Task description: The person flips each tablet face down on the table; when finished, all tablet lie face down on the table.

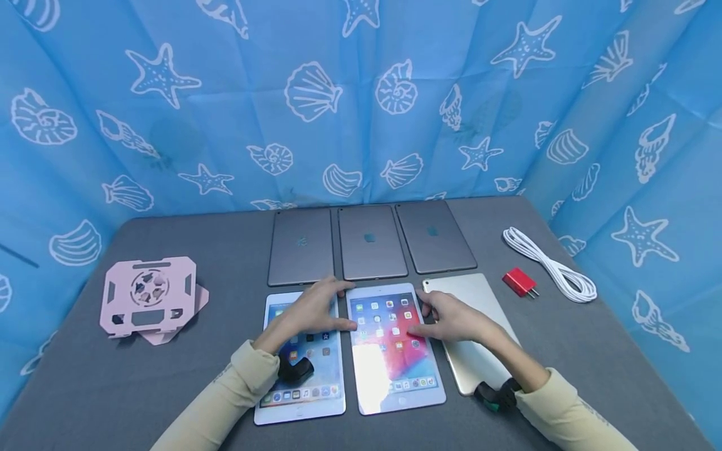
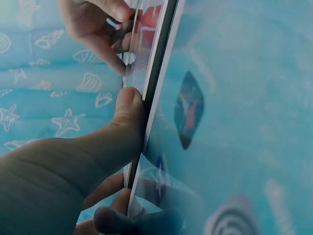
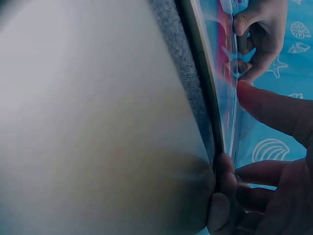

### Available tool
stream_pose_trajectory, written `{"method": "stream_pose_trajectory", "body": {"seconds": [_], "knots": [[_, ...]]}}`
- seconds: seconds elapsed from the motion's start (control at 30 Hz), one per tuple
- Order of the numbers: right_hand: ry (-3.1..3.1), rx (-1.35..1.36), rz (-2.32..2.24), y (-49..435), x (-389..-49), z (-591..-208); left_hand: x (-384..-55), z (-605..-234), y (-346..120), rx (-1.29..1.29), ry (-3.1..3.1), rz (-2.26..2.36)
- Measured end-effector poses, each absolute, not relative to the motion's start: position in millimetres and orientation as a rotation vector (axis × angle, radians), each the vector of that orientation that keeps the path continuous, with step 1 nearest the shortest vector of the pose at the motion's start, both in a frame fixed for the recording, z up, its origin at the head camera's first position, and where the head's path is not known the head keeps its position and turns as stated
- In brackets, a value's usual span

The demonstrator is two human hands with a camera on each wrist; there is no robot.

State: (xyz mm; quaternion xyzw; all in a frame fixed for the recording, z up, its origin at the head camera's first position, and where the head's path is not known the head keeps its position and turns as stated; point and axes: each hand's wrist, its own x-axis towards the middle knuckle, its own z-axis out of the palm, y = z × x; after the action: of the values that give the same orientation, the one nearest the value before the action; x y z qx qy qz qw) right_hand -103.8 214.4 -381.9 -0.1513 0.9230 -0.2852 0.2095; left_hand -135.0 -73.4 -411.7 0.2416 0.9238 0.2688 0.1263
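Observation:
A lit white-framed tablet (image 1: 389, 351) lies screen up between the two hands. My left hand (image 1: 318, 307) grips it by its left side, thumb at the long edge and fingertips at the upper left corner. On the opposite side, my right hand (image 1: 454, 316) pinches the right edge, with the thumb (image 3: 259, 105) over the screen and the other fingers curled at the side. The left hand and wrist pass above a second lit tablet (image 1: 316, 394). Beneath the right hand lies a silver tablet (image 1: 474, 357), back up.
Along the back lie three dark grey tablets (image 1: 372, 244), backs up. A pink slotted stand (image 1: 149, 294) sits at the left. To the right are a red charger plug (image 1: 520, 282) and a coiled white cable (image 1: 547, 263). A blue curtain (image 1: 350, 113) hangs behind the grey table (image 1: 225, 263).

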Motion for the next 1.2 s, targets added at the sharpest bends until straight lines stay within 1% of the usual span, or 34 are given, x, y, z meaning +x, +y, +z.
{"method": "stream_pose_trajectory", "body": {"seconds": [0.27,0.47,0.57,0.9,1.07,1.2], "knots": [[2.611,-0.411,-0.768,210,-100,-383,-134,-412,-74,0.738,2.716,0.802],[2.628,-0.415,-0.801,207,-99,-386,-133,-412,-73,0.700,2.740,0.817],[2.597,-0.364,-0.829,206,-97,-385,-132,-413,-72,0.684,2.739,0.833],[2.331,-0.207,-1.126,213,-102,-385,-135,-414,-65,0.626,2.716,0.873],[2.235,-0.076,-1.238,218,-105,-384,-136,-413,-65,0.600,2.707,0.883],[2.179,-0.051,-1.321,220,-105,-384,-136,-414,-65,0.592,2.707,0.899]]}}
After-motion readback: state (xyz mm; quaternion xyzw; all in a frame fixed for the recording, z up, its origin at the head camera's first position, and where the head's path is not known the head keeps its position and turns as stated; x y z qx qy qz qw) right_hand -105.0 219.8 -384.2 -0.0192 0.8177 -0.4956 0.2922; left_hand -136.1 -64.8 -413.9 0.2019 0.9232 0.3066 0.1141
